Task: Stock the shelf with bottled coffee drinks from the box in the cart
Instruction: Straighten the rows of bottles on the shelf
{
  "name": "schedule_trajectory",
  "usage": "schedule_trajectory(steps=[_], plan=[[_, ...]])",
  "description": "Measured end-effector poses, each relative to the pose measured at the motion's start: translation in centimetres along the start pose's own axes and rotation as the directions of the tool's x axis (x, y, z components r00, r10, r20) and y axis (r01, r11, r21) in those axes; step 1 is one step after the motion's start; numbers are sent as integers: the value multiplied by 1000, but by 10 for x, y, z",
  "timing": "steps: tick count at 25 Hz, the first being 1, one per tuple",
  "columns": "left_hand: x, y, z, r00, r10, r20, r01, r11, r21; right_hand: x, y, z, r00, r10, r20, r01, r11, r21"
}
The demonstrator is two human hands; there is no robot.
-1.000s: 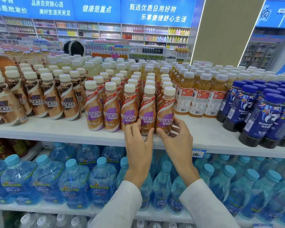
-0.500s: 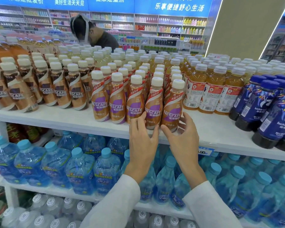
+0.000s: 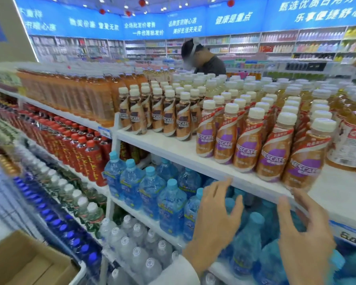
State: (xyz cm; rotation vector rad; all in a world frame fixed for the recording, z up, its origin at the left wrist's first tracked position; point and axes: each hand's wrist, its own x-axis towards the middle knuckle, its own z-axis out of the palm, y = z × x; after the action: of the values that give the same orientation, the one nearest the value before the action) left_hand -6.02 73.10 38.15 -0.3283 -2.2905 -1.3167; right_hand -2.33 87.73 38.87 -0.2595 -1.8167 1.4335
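Rows of tan-and-purple bottled coffee drinks (image 3: 247, 140) with cream caps stand near the front of the white top shelf (image 3: 173, 150). A darker brown coffee variety (image 3: 169, 118) is lined up to their left. My left hand (image 3: 216, 219) hovers below the shelf edge, fingers spread, holding nothing. My right hand (image 3: 304, 233) is likewise open, just under the frontmost coffee bottle and apart from it. The open cardboard box (image 3: 27, 262) shows at the bottom left corner, its contents hidden.
Blue-capped water bottles (image 3: 152, 192) fill the shelf below, clear bottles (image 3: 136, 245) lower still. Red-capped drinks (image 3: 82, 149) and orange tea (image 3: 86, 93) stretch to the left. The cart's wire side (image 3: 6, 198) is at the far left. A person (image 3: 203, 58) stands behind the shelf.
Both hands have let go of the front coffee bottles and dropped below the shelf edge, open. The view has swung left, bringing the cardboard box and cart into sight.
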Motion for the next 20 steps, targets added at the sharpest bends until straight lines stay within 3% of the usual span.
schedule_trajectory(steps=[3,10,13,16,20], plan=[[-30,-36,-40,996,-90,-15,91,994,53,-22,2,10,999,39,13,-40,996,75],[-37,-107,-125,943,-305,-134,308,952,-4,-62,-9,60,993,-107,46,112,986,-122],[-3,-135,-165,945,-292,-145,287,956,-54,-61,-24,101,998,-62,22,64,995,-79],[54,-166,-200,958,-272,-92,262,959,-107,-51,-44,161,991,22,131,-11,996,-84],[137,-203,-223,973,-216,-77,202,967,-153,-22,-69,244,972,39,232,-4,989,-149]])
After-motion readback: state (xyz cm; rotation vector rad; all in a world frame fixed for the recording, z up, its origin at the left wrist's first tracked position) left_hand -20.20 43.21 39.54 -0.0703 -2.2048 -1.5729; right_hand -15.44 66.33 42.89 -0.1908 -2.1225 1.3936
